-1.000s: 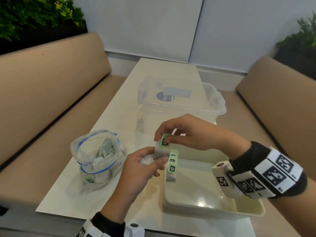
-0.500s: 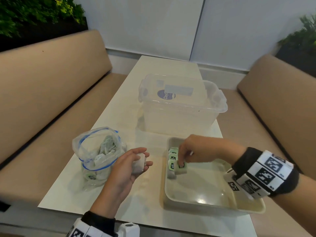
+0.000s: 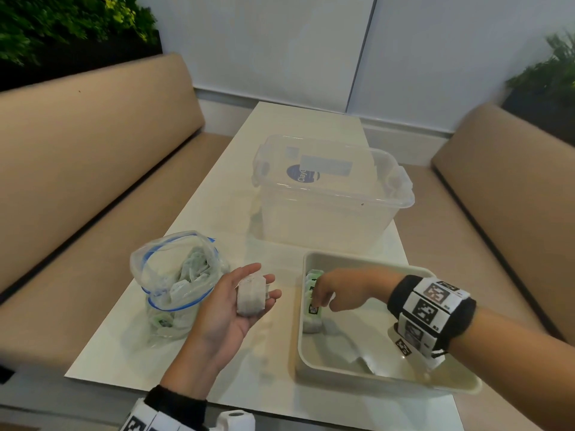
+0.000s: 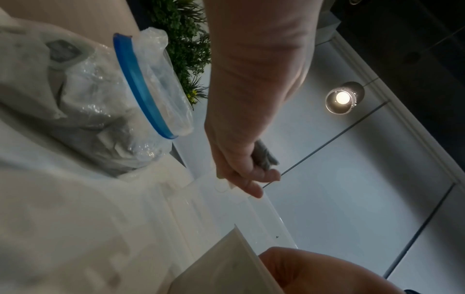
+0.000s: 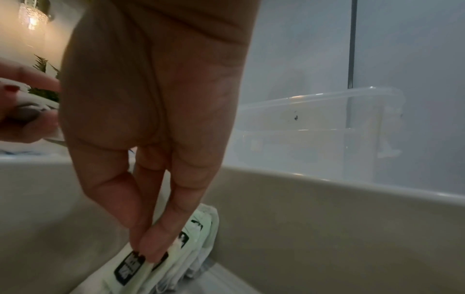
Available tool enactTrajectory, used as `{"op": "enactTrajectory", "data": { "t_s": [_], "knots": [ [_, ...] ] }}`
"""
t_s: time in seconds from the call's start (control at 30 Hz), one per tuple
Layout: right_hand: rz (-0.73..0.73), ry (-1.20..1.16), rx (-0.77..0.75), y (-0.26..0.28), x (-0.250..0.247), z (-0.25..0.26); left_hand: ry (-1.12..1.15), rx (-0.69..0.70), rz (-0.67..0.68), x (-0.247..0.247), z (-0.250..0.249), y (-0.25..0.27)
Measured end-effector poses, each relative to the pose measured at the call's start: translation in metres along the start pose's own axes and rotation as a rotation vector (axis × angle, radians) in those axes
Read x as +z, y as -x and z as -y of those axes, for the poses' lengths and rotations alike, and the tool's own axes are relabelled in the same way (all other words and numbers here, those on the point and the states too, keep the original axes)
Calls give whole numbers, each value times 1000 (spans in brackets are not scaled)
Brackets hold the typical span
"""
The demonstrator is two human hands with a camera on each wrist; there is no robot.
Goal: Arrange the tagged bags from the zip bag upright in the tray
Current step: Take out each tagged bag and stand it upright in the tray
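- Row (image 3: 312,301) of tagged bags – stands upright along tray's left wall, far-left corner; approx 3–4, exact count unclear. Green tags w/ black printed squares face up.
- Front bag (image 5: 130,266) – nearest in row; R hand (image 3: 337,292) pinches its tag end, thumb & fingertips (image 5: 153,252) closed on top edge. Looks like it's being seated against the others.
- Spare bags (image 3: 250,295) – small white stack lying across L hand (image 3: 231,309); palm up, over the table between zip bag & tray. Fingers nearly straight, only cradling, no real clasp.
- Handling (judgement): light, soft, flat pouches; limp, likely to flop or tip w/o a neighbour or wall to lean on. Not fragile, not slippery. Best hold = stiff tag end at top, pinch there & lower bottom-first, press into row.
- Tray (image 3: 367,264) – beige, shallow, near-right on table; floor mostly bare to the right of the row.
- Zip bag (image 3: 175,286) – clear, blue seal, mouth open, left of tray; more bags inside, so task seems early.
- Clear tub (image 3: 329,213) – lidded, behind tray, apart from it.
- Table (image 3: 280,135) – pale top, bench seats either side.
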State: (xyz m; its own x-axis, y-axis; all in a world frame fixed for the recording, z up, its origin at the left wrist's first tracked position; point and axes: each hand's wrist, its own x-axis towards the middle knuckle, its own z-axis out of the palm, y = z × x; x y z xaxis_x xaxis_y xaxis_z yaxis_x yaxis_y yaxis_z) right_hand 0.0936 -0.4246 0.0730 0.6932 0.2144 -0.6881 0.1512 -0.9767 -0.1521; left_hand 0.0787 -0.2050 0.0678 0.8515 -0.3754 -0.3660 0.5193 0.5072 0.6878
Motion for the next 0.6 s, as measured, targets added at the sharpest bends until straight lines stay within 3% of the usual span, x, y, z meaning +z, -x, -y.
{"op": "enactTrajectory", "data": {
  "t_s": [0.1,0.23,0.3,0.4,0.6],
  "knots": [
    [-110,21,-14,5,-7,1,57,-19,9,0,1,-2],
    [-583,-176,-178,26,-29,16,8,-24,39,6,5,-3],
    [-593,-295,-290,33,-34,33,-17,-35,73,12,8,-2],
    [-473,-230,-347,29,-32,49,-6,-32,128,20,11,0],
    [-582,-257,-439,34,-38,51,-62,-14,160,18,13,1]
  ]
}}
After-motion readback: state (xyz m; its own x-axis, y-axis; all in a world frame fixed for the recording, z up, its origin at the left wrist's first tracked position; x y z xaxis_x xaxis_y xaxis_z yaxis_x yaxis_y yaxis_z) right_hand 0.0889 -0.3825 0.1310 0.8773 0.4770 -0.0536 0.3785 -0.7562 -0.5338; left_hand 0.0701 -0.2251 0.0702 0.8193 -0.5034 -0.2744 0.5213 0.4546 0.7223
